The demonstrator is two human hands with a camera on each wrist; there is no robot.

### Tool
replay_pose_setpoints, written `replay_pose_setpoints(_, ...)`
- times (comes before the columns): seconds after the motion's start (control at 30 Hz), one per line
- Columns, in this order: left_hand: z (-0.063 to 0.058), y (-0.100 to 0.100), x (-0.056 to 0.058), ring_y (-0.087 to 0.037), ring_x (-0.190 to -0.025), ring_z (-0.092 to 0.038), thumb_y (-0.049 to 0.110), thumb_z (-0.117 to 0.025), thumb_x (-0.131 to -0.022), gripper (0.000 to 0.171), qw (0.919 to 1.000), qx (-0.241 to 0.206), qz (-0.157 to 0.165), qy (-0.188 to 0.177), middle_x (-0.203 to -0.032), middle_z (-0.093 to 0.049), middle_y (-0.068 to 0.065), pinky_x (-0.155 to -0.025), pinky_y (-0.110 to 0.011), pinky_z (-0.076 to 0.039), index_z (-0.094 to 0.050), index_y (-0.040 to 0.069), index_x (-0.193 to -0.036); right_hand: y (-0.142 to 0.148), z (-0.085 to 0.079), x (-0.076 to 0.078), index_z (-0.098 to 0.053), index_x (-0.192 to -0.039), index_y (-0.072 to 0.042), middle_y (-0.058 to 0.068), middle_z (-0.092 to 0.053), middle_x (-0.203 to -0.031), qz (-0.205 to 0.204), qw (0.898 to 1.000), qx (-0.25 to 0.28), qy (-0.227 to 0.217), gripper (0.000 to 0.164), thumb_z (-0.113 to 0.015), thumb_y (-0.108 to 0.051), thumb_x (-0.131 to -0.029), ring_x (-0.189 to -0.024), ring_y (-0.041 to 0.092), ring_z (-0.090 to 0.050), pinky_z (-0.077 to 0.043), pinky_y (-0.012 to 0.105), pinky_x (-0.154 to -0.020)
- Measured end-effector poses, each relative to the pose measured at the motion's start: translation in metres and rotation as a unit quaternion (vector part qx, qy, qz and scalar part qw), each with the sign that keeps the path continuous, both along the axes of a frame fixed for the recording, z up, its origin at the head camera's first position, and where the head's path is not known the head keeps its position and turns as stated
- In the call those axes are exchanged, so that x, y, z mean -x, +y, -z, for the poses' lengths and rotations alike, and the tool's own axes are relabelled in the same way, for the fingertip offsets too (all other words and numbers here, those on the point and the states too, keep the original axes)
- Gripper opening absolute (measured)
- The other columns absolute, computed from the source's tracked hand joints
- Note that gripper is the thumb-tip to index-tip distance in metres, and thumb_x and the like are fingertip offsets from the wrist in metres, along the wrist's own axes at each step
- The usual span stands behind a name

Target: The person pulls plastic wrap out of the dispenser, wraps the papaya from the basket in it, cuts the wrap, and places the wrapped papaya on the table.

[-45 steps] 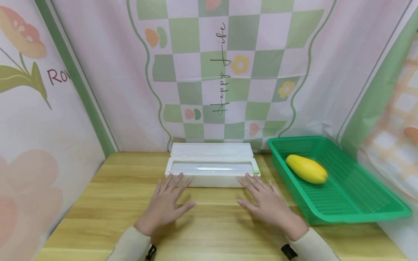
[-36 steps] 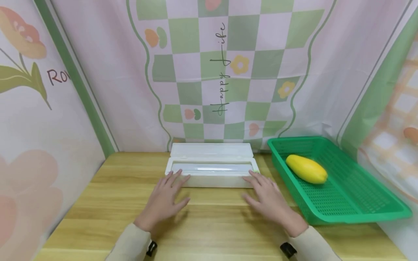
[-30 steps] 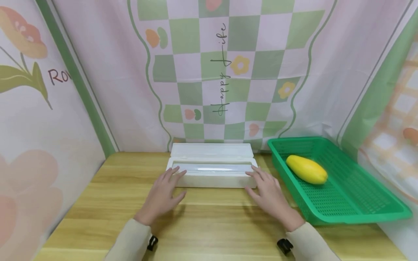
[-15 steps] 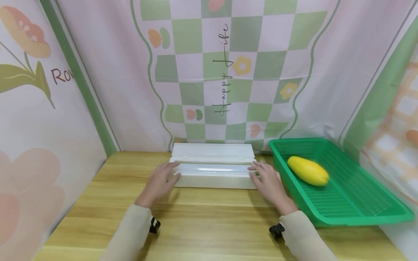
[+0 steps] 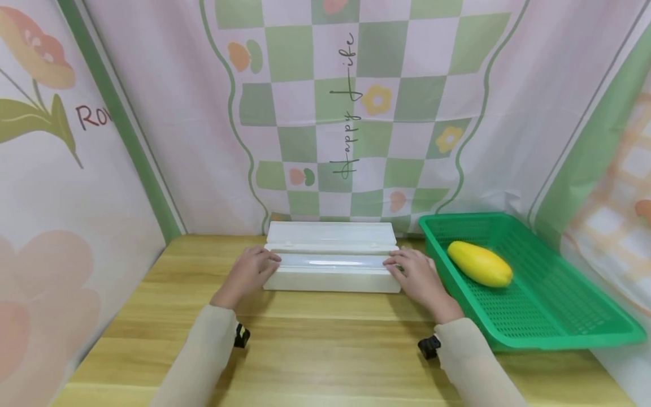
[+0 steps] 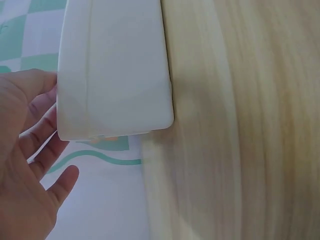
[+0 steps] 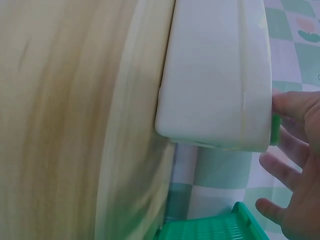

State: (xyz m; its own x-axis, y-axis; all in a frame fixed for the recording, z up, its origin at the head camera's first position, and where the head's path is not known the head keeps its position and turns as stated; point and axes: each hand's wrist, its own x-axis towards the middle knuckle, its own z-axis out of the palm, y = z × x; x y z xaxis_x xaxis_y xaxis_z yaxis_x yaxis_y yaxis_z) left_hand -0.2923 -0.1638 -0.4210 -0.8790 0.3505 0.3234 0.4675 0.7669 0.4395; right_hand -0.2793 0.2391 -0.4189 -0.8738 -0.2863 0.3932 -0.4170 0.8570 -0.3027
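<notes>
A long white cling film dispenser (image 5: 330, 281) stands on the table with its lid (image 5: 330, 234) swung back. Inside lies a shiny roll of cling film (image 5: 330, 261). At its left end my left hand (image 5: 246, 272) has thumb and forefinger drawn together at the film's edge. My right hand (image 5: 419, 277) does likewise at the right end, seemingly pinching the film there. In both wrist views the dispenser's end walls hide some fingertips. A green slide cutter (image 7: 275, 130) shows beside the right fingers.
To the right, a green plastic basket (image 5: 559, 333) holds a yellow papaya-like fruit (image 5: 480, 264). It stands close to my right hand. A printed curtain (image 5: 290, 102) hangs right behind the dispenser. The wooden table (image 5: 325, 350) extends in front.
Both hands moved forward from the dispenser's front wall to the two ends of the roll. Their spread fingers have drawn together at the film. Dispenser, basket and fruit stayed put.
</notes>
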Motion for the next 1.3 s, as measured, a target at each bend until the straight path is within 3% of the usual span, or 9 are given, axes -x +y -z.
replay_pose_setpoints(0.23,-0.005,0.003,0.004,-0.031,-0.113,-0.054,0.022,-0.062,-0.101,0.019,1.0000,-0.001,-0.005,0.002,-0.113,-0.066,-0.006,-0.102,-0.052,-0.042,-0.074,0.008,-0.103,0.001,-0.004,0.005,-0.077,-0.100,-0.012,0.011,-0.068,-0.124,0.003,1.000,-0.011,0.011,0.015,-0.066,-0.023,-0.099,-0.126,0.039,-0.050,-0.035,0.063,-0.099)
replay_pose_setpoints(0.47,-0.004,0.006,0.005,-0.029,-0.107,-0.055,0.021,-0.062,-0.101,0.018,0.9998,-0.010,-0.016,0.004,-0.104,-0.065,-0.004,-0.094,-0.046,-0.047,-0.074,0.008,-0.102,0.000,-0.001,0.006,-0.071,-0.094,-0.013,0.009,-0.066,-0.110,0.005,1.000,-0.017,0.007,0.014,-0.061,-0.020,-0.102,-0.108,0.036,-0.056,-0.040,0.061,-0.094)
replay_pose_setpoints(0.57,-0.002,0.006,0.006,-0.029,-0.107,-0.055,0.022,-0.061,-0.102,0.019,0.9998,-0.011,-0.016,0.005,-0.104,-0.065,-0.003,-0.094,-0.045,-0.047,-0.073,0.007,-0.103,0.000,-0.001,0.007,-0.070,-0.093,-0.014,0.009,-0.064,-0.112,0.002,1.000,-0.009,-0.009,0.017,-0.057,-0.021,-0.103,-0.109,0.035,-0.054,-0.039,0.062,-0.095)
replay_pose_setpoints(0.73,-0.001,0.007,0.006,-0.029,-0.107,-0.055,0.023,-0.060,-0.103,0.021,0.9998,-0.005,-0.019,0.001,-0.104,-0.065,-0.004,-0.094,-0.044,-0.048,-0.073,0.007,-0.102,0.001,-0.004,0.007,-0.070,-0.093,-0.014,0.010,-0.065,-0.112,-0.015,1.000,0.010,-0.023,0.013,-0.062,-0.021,-0.101,-0.108,0.036,-0.055,-0.040,0.061,-0.090)
replay_pose_setpoints(0.93,-0.003,0.008,0.008,-0.032,-0.110,-0.056,0.021,-0.056,-0.104,0.022,0.9998,-0.004,-0.017,-0.001,-0.102,-0.067,-0.006,-0.097,-0.046,-0.047,-0.071,0.005,-0.105,-0.001,-0.006,0.009,-0.069,-0.097,-0.011,0.003,-0.066,-0.092,-0.020,1.000,0.019,-0.004,0.010,-0.061,-0.015,-0.101,-0.092,0.029,-0.060,-0.045,0.055,-0.084)
replay_pose_setpoints(1.1,-0.003,0.004,0.009,-0.031,-0.110,-0.056,0.023,-0.055,-0.105,0.022,0.9991,-0.039,-0.012,-0.014,-0.104,-0.068,-0.006,-0.093,-0.048,-0.048,-0.069,0.007,-0.107,-0.003,-0.009,0.008,-0.065,-0.102,-0.010,-0.001,-0.060,-0.080,-0.025,0.997,0.058,-0.034,0.011,-0.057,-0.017,-0.104,-0.074,0.021,-0.055,-0.048,0.043,-0.072)
replay_pose_setpoints(1.17,-0.003,0.003,0.009,-0.029,-0.107,-0.058,0.022,-0.054,-0.105,0.021,0.9973,-0.069,-0.002,-0.025,-0.103,-0.067,-0.006,-0.090,-0.047,-0.050,-0.067,0.006,-0.107,-0.004,-0.010,0.008,-0.062,-0.104,-0.009,0.001,-0.064,-0.086,-0.028,0.994,0.087,-0.059,0.013,-0.054,-0.019,-0.105,-0.079,0.025,-0.061,-0.052,0.043,-0.071)
replay_pose_setpoints(1.3,-0.003,0.001,0.008,-0.025,-0.103,-0.062,0.024,-0.051,-0.107,0.022,0.9891,-0.135,0.018,-0.057,-0.101,-0.065,-0.004,-0.089,-0.043,-0.054,-0.064,0.006,-0.108,-0.005,-0.011,0.007,-0.058,-0.107,-0.008,0.007,-0.070,-0.104,-0.030,0.985,0.140,-0.098,0.020,-0.046,-0.025,-0.109,-0.104,0.034,-0.064,-0.054,0.050,-0.083)
